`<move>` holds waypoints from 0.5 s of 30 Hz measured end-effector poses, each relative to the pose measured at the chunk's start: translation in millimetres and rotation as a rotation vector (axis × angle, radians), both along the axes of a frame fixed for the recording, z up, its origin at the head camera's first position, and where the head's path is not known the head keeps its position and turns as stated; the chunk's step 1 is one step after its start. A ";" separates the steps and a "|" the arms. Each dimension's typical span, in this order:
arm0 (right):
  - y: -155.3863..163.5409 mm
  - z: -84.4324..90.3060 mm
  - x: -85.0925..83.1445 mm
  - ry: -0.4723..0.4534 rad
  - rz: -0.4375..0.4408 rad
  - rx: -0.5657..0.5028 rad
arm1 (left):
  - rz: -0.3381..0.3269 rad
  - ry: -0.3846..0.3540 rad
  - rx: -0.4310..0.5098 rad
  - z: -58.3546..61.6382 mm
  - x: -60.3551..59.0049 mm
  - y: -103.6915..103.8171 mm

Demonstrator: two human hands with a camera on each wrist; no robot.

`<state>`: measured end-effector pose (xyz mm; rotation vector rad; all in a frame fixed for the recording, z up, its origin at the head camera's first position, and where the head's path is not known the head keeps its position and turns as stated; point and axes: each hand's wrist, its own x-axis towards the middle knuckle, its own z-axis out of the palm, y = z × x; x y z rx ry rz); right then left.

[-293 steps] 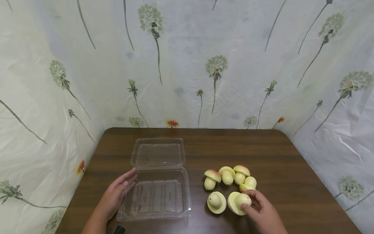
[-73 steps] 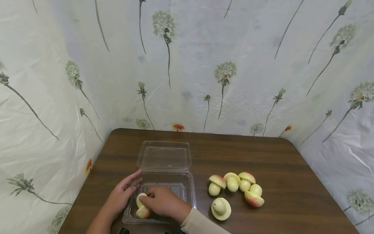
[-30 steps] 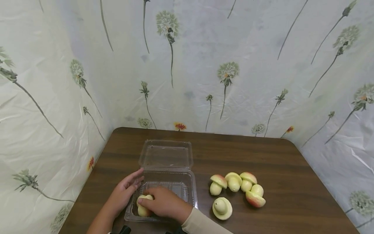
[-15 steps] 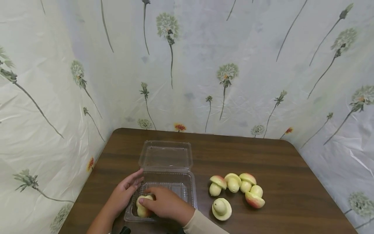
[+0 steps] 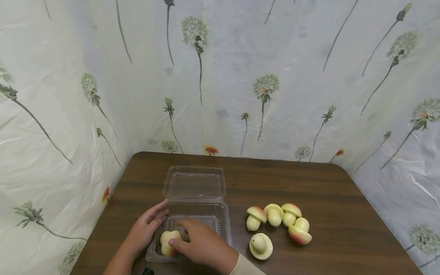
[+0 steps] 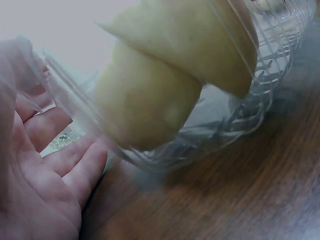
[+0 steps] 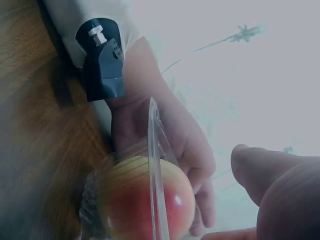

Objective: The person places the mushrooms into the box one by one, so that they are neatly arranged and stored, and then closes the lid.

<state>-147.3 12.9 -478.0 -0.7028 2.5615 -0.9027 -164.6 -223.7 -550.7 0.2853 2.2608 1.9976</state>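
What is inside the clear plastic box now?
Inside the clear plastic box lies one mushroom-shaped piece, yellow with a red blush, at its near left corner. The right hand covers the near part of the floor, so anything under it cannot be seen.

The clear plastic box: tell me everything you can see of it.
The clear plastic box is a thin, see-through hinged container with a ribbed floor. It lies open on the brown table, lid folded flat behind. One mushroom-shaped piece sits in its near left corner. The left hand rests against its left wall; the right hand reaches inside.
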 end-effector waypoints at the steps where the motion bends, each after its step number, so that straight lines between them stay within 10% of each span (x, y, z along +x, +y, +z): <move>1: 2.2 1.3 1.7 0.003 -0.004 -0.006 | 0.000 0.004 0.001 -0.4 0.0 0.1; 15: 30.2 6.0 20.5 0.199 0.034 -0.175 | 0.004 0.036 0.034 -1.4 -1.0 0.3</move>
